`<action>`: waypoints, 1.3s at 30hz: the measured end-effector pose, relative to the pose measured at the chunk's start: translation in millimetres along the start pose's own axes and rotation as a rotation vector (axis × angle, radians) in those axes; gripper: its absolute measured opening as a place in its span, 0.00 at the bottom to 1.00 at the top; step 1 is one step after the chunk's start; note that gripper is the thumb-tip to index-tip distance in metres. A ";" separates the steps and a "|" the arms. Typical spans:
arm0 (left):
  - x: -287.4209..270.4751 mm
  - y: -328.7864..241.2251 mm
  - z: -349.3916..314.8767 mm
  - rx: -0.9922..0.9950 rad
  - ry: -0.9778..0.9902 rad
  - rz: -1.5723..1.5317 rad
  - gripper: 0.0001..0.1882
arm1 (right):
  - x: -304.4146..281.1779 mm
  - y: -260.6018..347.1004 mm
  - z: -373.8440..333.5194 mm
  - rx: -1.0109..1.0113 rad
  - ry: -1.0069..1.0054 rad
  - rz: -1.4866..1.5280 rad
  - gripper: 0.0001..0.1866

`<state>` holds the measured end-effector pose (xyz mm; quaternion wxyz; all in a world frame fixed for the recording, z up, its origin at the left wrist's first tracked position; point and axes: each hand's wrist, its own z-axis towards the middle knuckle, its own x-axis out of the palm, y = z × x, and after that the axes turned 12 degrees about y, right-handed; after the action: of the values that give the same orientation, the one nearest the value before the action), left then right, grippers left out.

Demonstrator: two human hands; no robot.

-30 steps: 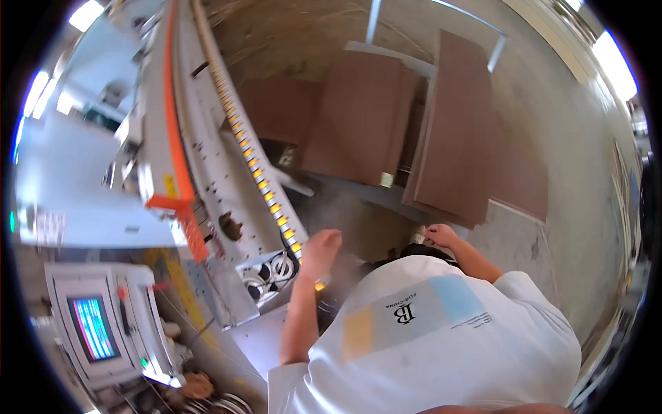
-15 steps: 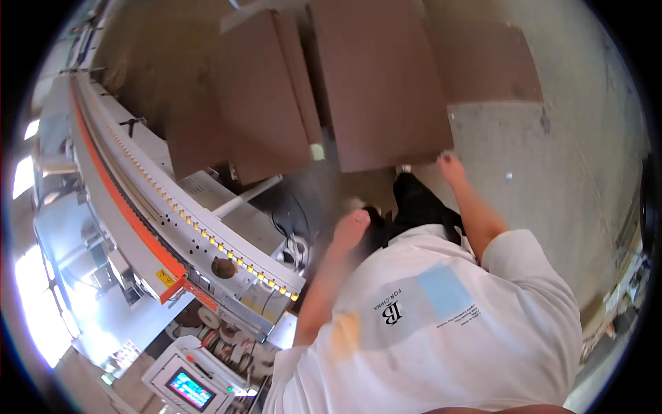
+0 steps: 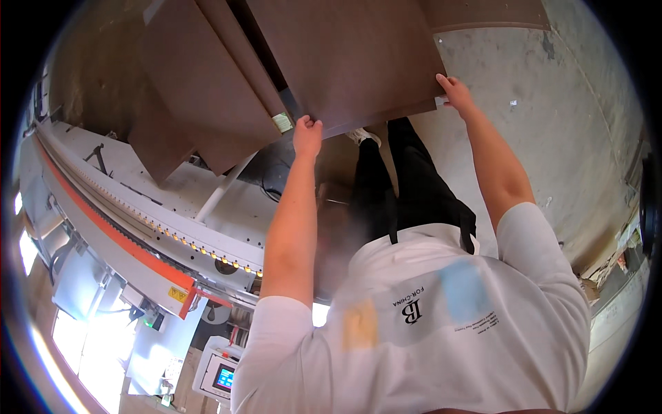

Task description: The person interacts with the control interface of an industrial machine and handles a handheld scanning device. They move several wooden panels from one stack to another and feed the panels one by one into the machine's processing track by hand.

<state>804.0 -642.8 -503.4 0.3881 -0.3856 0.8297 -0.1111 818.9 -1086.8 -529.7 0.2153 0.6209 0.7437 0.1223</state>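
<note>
A large flat brown panel (image 3: 352, 62) lies ahead of me, its near edge toward my legs. My left hand (image 3: 307, 136) is closed at its near left corner, fingertips at the edge. At the near right corner my right hand (image 3: 456, 94) grips the panel, thumb on top and the other fingers partly hidden below. A strip of another brown board (image 3: 414, 110) shows under the near edge. To the left lies a stack of similar brown panels (image 3: 200, 76), with a pale label (image 3: 282, 123) at its near corner.
A long white machine with an orange rail (image 3: 117, 234) and a row of yellow rollers (image 3: 200, 247) runs along the left. A control screen (image 3: 224, 376) stands at lower left. Another brown panel (image 3: 483, 15) lies at the far right on the concrete floor (image 3: 552, 124).
My left hand has moved from near my waist out to the panel's near left corner. My right hand has closed on the right corner. A lower board's edge now shows beneath.
</note>
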 end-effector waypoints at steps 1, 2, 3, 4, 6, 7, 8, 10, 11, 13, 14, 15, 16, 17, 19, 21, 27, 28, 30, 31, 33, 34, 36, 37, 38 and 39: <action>-2.1 -14.7 4.9 -0.026 0.078 -0.044 0.27 | -4.0 -3.9 -3.9 0.003 -0.013 0.006 0.37; -6.3 -28.2 8.6 -0.046 0.146 -0.087 0.28 | -7.3 -5.6 -7.1 -0.037 -0.014 -0.007 0.37; -3.5 -26.1 14.4 0.010 0.101 0.013 0.26 | -6.3 -7.5 -6.1 -0.083 -0.014 -0.018 0.37; -1.4 -23.8 14.0 -0.016 0.084 0.102 0.24 | -5.8 -11.1 -11.0 -0.079 -0.039 -0.075 0.37; 7.9 -13.2 6.1 -0.017 0.037 0.164 0.21 | -6.0 -28.3 -13.9 -0.081 -0.064 -0.166 0.38; 19.1 -21.9 -6.5 -0.033 0.049 0.159 0.22 | -13.2 -49.7 -13.2 -0.072 -0.077 -0.198 0.38; 30.1 -15.5 -14.2 -0.038 0.098 0.178 0.21 | -15.3 -74.7 -9.8 -0.156 -0.177 -0.148 0.37; 49.7 -8.0 -40.4 -0.063 0.158 0.172 0.20 | -21.2 -77.8 -31.5 0.031 -0.100 -0.079 0.35; 61.0 -1.7 -50.7 -0.058 0.255 0.201 0.20 | -24.8 -89.8 -40.7 0.021 -0.141 -0.003 0.35; 84.1 -0.7 -66.2 -0.014 0.390 0.188 0.23 | -13.1 -126.6 -56.6 0.031 -0.360 0.274 0.37; 92.7 -1.8 -71.5 -0.003 0.476 0.193 0.22 | -1.0 -145.9 -62.8 0.048 -0.538 0.477 0.38; 97.9 2.9 -73.8 0.046 0.562 0.219 0.22 | 15.7 -155.6 -71.0 0.093 -0.517 0.593 0.39; 100.1 3.0 -72.5 0.115 0.677 0.224 0.21 | 32.6 -164.0 -81.9 0.142 -0.500 0.716 0.41; 94.9 0.1 -70.0 0.154 0.744 0.235 0.20 | 56.1 -165.4 -86.4 0.159 -0.369 0.821 0.40; 84.2 -5.2 -64.2 0.195 0.800 0.252 0.20 | 110.6 -161.4 -98.7 0.253 -0.208 0.922 0.39; 76.6 -9.6 -47.3 0.092 0.701 0.149 0.20 | 154.2 -159.4 -108.4 0.338 -0.164 0.954 0.37; 56.4 -29.8 18.4 0.112 0.543 0.164 0.21 | 137.2 -164.3 -118.4 0.128 -0.213 0.950 0.37; 56.0 -34.2 22.5 0.113 0.546 0.173 0.21 | 122.6 -175.3 -118.0 0.119 -0.211 0.886 0.36; 53.2 -50.2 23.0 0.036 0.585 0.162 0.22 | 94.9 -204.7 -118.7 0.100 -0.217 0.760 0.36; 52.5 -55.0 22.6 0.043 0.589 0.170 0.22 | 86.9 -217.9 -123.8 0.099 -0.224 0.770 0.36; 53.6 -53.4 23.5 -0.027 0.560 0.109 0.26 | 74.0 -243.2 -145.6 0.155 -0.306 0.673 0.35; 55.8 -46.2 28.8 -0.026 0.557 0.109 0.26 | 64.8 -253.3 -161.9 0.205 -0.293 0.652 0.35; 60.6 -30.4 41.4 -0.086 0.644 -0.096 0.33 | 56.6 -281.9 -195.0 0.224 -0.317 0.689 0.34; 59.8 -32.7 42.8 -0.088 0.645 -0.096 0.33 | 50.2 -304.3 -208.5 0.291 -0.290 0.720 0.35; 56.5 -37.8 43.9 -0.134 0.664 -0.182 0.35 | 46.4 -329.8 -223.1 0.303 -0.283 0.732 0.37; 54.1 -45.5 45.0 -0.178 0.687 -0.266 0.38 | 46.3 -359.7 -236.7 0.352 -0.340 0.829 0.42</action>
<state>840.3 -707.7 -541.9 0.0344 -0.4624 0.8606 -0.2107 387.5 -1093.0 -491.4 0.1588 0.9033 0.3971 -0.0332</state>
